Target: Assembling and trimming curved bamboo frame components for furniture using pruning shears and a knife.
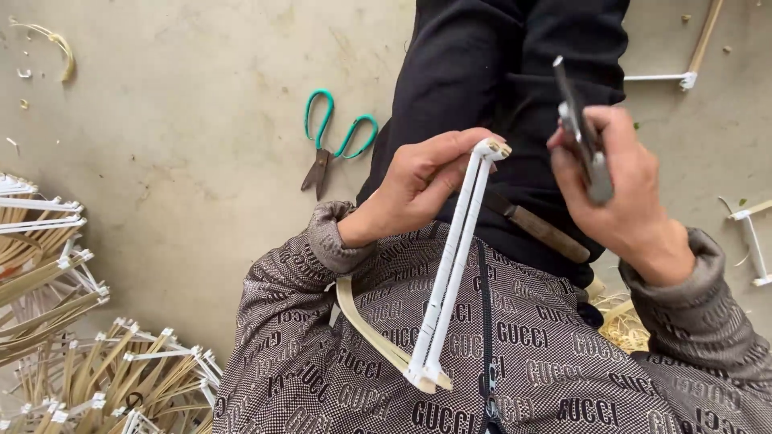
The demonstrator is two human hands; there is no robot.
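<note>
Bare concrete floor (201,161) fills the background, dusty and strewn with shavings, and a person in a brown patterned jacket and black trousers sits over it. Their left hand (422,181) is closed in a pinch on the top end of a white-wrapped frame (450,265), thumb and fingers gripping just below its taped tip. The frame is a pair of slim white strips running side by side; its long axis slants from the left hand, up near the middle of the view, down and slightly left to a lower end resting over the lap, where a bare tan strip (370,329) joins it and curves up toward the left sleeve. The right hand (623,189) is curled shut around a grey metal tool (583,137), held nearly upright, its tip above the fingers; which kind of tool it is cannot be told for sure. That hand sits to the right of the frame's top end, near it but apart, so the left hand is the one on the frame and the tool faces the tip across a small gap. A wooden-handled knife (535,225) lies on the lap between the hands. Green-handled scissors (334,141) lie on the floor beyond, and finished frames (96,354) are piled at lower left.
</note>
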